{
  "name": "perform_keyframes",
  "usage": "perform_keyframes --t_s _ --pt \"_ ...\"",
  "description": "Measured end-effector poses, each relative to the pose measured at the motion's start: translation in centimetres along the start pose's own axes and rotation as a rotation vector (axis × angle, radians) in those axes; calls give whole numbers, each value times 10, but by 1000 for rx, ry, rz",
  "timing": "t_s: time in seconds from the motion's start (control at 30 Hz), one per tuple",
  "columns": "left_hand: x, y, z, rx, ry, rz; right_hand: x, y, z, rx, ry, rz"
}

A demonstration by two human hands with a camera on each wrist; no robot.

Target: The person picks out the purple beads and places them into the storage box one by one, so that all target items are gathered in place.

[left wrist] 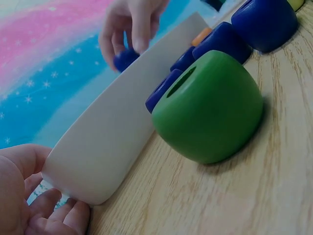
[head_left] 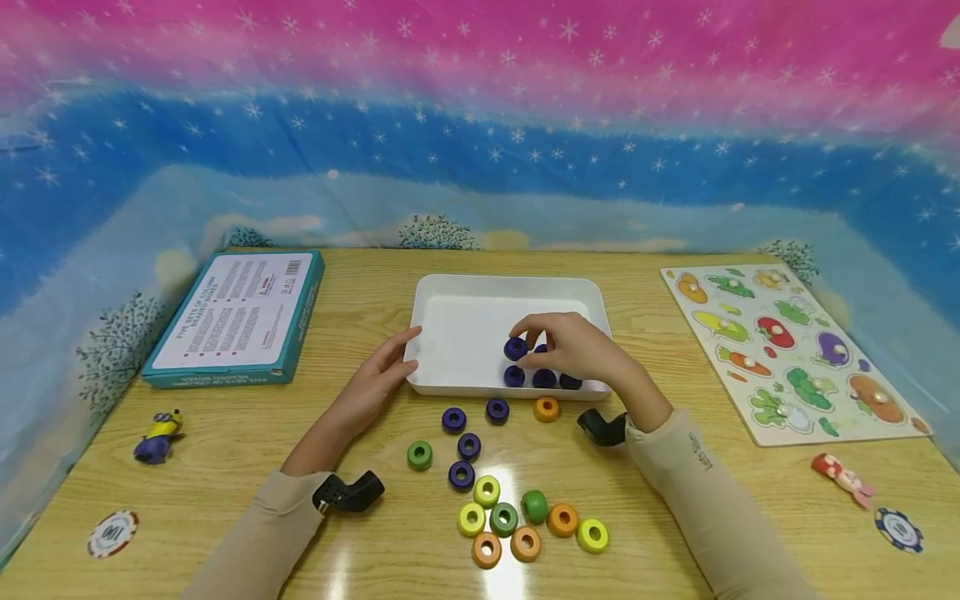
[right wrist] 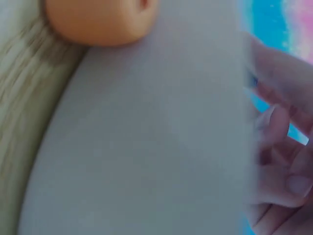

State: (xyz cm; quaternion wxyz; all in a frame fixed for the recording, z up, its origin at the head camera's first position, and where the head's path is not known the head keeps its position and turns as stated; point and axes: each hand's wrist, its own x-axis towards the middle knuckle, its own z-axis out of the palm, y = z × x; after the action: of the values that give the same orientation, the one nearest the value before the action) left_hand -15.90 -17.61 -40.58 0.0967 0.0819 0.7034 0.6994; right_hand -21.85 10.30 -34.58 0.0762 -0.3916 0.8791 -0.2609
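Note:
In the head view my right hand (head_left: 573,343) pinches a dark blue bead (head_left: 515,348) between thumb and fingers, over the white tray (head_left: 457,312). Several more dark blue beads (head_left: 513,377) lie inside the tray near its front wall, some partly hidden by that hand. My left hand (head_left: 372,385) touches the tray's left side, thumb and index finger against the outer wall. The left wrist view shows its fingers (left wrist: 63,215) at the tray's corner. In the right wrist view the tray wall hides most of the held bead.
Dark blue beads (head_left: 468,447), green beads (head_left: 420,455), yellow beads (head_left: 593,535) and orange beads (head_left: 547,408) lie in front of the tray. A teal box (head_left: 232,317) stands left, beyond a minion figure (head_left: 159,437). At right is a vegetable puzzle board (head_left: 791,354).

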Motion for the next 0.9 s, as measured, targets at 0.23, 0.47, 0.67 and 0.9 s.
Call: perform_keyframes --t_s 0.23,0.47,0.67,0.9 --pt "0 -1 2 -8 -4 3 10 10 9 -84 -17 132" --pt "0 0 1 0 0 6 12 9 16 -163 -67 174" --pt "0 1 0 -12 -1 12 10 5 13 -160 -61 194" --pt "0 1 -1 -5 -3 5 1 -6 3 -91 40 98"
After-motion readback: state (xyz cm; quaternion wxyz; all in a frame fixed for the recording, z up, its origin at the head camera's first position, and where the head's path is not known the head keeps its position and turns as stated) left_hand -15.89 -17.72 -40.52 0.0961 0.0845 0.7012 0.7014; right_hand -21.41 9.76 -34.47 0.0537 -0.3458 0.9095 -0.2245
